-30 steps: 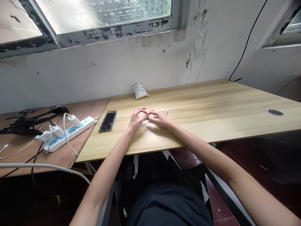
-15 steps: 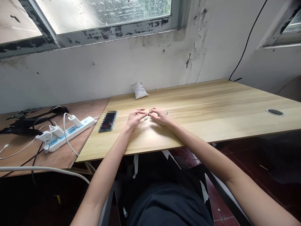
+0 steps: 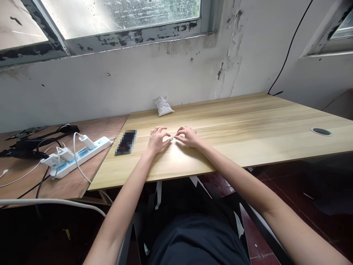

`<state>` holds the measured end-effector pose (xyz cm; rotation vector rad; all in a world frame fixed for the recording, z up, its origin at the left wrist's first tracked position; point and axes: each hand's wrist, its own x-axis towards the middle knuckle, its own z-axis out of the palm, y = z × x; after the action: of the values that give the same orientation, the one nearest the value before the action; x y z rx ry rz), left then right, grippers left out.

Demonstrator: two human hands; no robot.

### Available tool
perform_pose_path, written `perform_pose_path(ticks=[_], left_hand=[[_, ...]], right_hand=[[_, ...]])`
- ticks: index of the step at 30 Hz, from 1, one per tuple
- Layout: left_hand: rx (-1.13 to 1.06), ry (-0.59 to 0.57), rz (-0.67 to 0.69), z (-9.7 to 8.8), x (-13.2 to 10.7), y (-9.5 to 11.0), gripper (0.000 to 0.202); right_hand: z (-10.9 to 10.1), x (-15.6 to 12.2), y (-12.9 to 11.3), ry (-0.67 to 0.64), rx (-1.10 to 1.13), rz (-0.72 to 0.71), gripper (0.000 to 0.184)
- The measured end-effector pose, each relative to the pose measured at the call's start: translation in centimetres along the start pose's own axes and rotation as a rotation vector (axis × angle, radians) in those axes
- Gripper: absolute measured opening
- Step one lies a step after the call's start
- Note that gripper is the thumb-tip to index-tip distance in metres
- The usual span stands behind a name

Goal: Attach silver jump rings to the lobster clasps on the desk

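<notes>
On the wooden tabletop (image 3: pixel 248 129), small shiny metal clasp-like pieces (image 3: pixel 173 138) sit between my two hands; their exact kind is too small to make out. My left hand (image 3: pixel 157 140) has its thumb and a fingertip at the left end of these pieces, the other fingers curved above. From the other side, my right hand (image 3: pixel 188 137) pinches at their right end, fingers bent down toward the wood. Another bit of metal (image 3: pixel 195 132) shows just behind my right hand, partly covered by it.
A dark phone-like slab (image 3: pixel 126 142), pixelated, lies left of my hands. Toward the wall stands a small white packet (image 3: pixel 163 106). On the adjoining brown table are a power strip (image 3: pixel 82 156) with plugs and cables, and black straps (image 3: pixel 41 143). A round grommet (image 3: pixel 321 131) is at right.
Both hands have come down slightly from a raised fingertip-to-fingertip pinch. My left fingers have spread somewhat, and the metal pieces now show between the hands, lower down.
</notes>
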<state>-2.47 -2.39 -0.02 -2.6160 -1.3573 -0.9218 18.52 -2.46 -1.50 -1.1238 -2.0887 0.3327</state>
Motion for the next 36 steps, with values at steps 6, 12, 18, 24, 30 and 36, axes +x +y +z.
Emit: perform_pose_path(ticks=[6, 12, 18, 24, 30, 36], left_hand=[[-0.003, 0.041, -0.178, -2.1, -1.0, -4.8, 0.016], [0.027, -0.065, -0.149, -3.1, -2.3, -6.2, 0.016], [0.078, -0.103, -0.065, -2.3, -1.7, -4.9, 0.016], [0.110, -0.107, -0.017, -1.6, -1.2, -4.3, 0.017], [0.105, -0.114, 0.017, -0.9, -0.2, -3.9, 0.017], [0.102, -0.117, 0.006, -0.9, -0.1, -4.1, 0.018]], right_hand=[[-1.8, 0.1, 1.4, 0.012, -0.110, 0.034, 0.020], [-5.6, -1.6, 4.4, 0.001, -0.216, 0.118, 0.024], [-5.5, -2.4, 5.2, -0.105, -0.269, 0.081, 0.029], [-4.7, -1.0, 4.9, -0.139, -0.326, 0.057, 0.019], [-4.4, 0.0, 3.7, -0.136, -0.418, 0.113, 0.022], [-3.5, 1.4, 2.3, -0.187, -0.527, 0.171, 0.023]])
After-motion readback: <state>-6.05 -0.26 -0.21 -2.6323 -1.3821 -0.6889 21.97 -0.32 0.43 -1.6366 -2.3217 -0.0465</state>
